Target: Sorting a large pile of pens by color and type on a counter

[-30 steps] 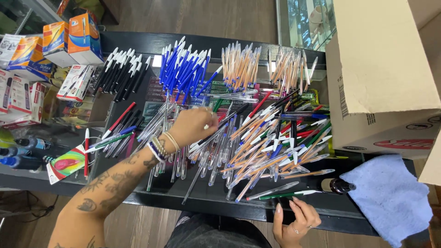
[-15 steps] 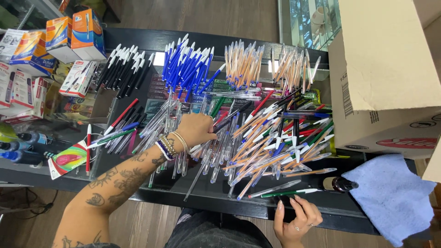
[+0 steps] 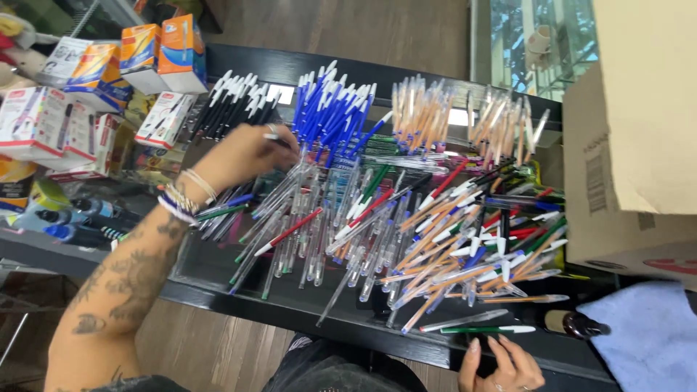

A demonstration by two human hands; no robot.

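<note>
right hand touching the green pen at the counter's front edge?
Apart. The head view shows a strip of bare black counter between the right hand's fingertips and the green pen.

Blue-capped pens [image 3: 330,101] stand in a bunch beside black-capped pens [image 3: 236,101] and orange-barrelled pens [image 3: 421,109], while the loose pile of pens [image 3: 406,225] mixes clear, orange, red, green and blue on the black table [image 3: 290,308]. The left hand [image 3: 247,152] wears what look like white, gold and purple bracelets [image 3: 181,196] above a dark-tattooed forearm. A pale blue cloth [image 3: 646,341] lies under the tan cardboard box [image 3: 632,131], and orange-and-blue cartons [image 3: 156,47] sit above white-and-red packs [image 3: 43,120].
</note>
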